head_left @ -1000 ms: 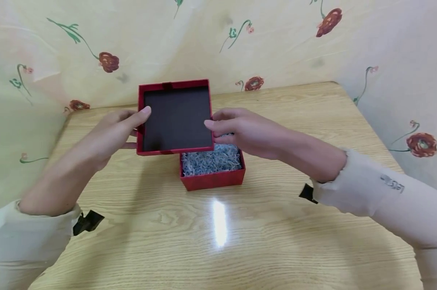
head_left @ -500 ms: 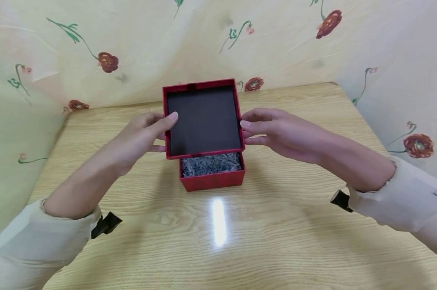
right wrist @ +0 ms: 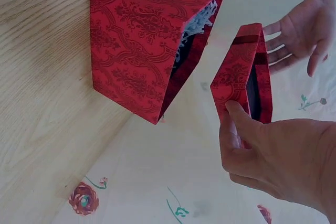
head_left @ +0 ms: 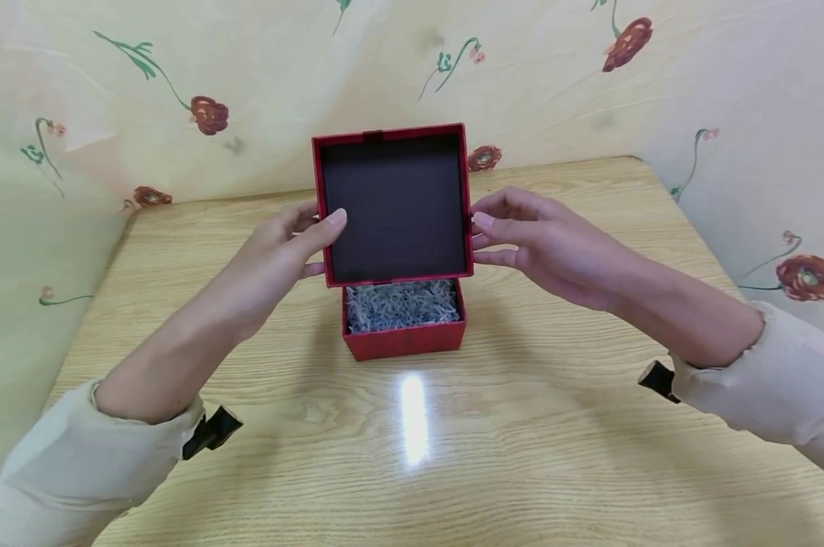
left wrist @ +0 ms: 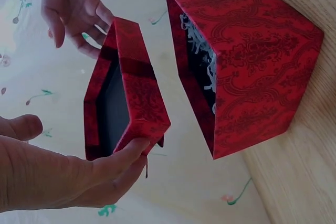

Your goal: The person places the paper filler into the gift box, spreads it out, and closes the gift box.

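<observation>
A square red box lid (head_left: 397,205) with a dark lining is held up, its inside facing me. My left hand (head_left: 275,258) grips its left side, thumb over the edge and fingers behind. At the opposite side my right hand (head_left: 542,243) holds the lid's edge between thumb and fingers. Below and behind the lid stands a red patterned box (head_left: 405,342) on the table, its top uncovered. Pale shredded paper (head_left: 401,305) fills it; the lid hides the box's back part. In both wrist views the lid is clear of the box (left wrist: 262,66).
The light wooden table (head_left: 521,471) reaches back to a flower-printed cloth (head_left: 282,76) hung behind and at the sides. Black wrist camera mounts (head_left: 213,431) show at both cuffs. A bright light reflection lies on the tabletop in front of the box.
Both hands have carried the lid to the right, over the box, and then up a little. It now tilts more upright toward me. The box has stayed in place.
</observation>
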### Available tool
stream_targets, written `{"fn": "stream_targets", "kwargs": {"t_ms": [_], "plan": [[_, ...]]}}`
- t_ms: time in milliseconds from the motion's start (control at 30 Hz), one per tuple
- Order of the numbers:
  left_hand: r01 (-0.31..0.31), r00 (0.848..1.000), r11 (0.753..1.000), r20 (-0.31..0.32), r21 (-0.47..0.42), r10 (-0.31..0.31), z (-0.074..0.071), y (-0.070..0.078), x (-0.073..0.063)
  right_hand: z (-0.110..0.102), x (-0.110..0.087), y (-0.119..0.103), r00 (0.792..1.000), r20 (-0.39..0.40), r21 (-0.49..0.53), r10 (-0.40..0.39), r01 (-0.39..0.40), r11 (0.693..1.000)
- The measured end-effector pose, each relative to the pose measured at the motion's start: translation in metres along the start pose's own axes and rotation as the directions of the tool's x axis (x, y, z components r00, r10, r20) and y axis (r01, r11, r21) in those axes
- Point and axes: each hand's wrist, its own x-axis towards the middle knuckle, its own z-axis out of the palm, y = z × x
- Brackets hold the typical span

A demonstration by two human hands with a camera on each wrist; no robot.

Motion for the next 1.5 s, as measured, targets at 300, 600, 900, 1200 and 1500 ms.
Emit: {"fn": "stream_targets", "kwargs": {"t_ms": [300, 600, 900, 1200, 1500], "plan": [[-0.052, 0.998, 0.998, -0.029, -0.039, 0.051, 0.0033, -0.0009, -0.0031, -0.0011, 0.0006, 0.0064, 0.998, -0.052, 0.061, -0.046, 0.049, 0.997], [-0.068, 0.997, 0.996, -0.050, -0.058, 0.065, 0.0037, 0.0000, -0.0078, -0.0005, 0.0003, 0.0070, 0.995, -0.066, 0.101, -0.077, 0.084, 0.991], [-0.110, 0.991, 0.989, -0.081, -0.104, 0.102, 0.0049, 0.0000, -0.0073, -0.0028, 0.0007, 0.0093, 0.992, -0.069, 0.141, -0.107, 0.116, 0.983], [-0.162, 0.984, 0.984, -0.092, -0.079, 0.155, 0.0024, -0.0006, -0.0047, -0.0022, 0.0018, 0.0088, 0.992, -0.066, 0.163, -0.106, 0.115, 0.980], [-0.239, 0.968, 0.965, -0.107, -0.111, 0.227, 0.0006, -0.0005, -0.0020, -0.0038, 0.0055, 0.0058, 0.993, -0.068, 0.204, -0.101, 0.113, 0.972]]}}
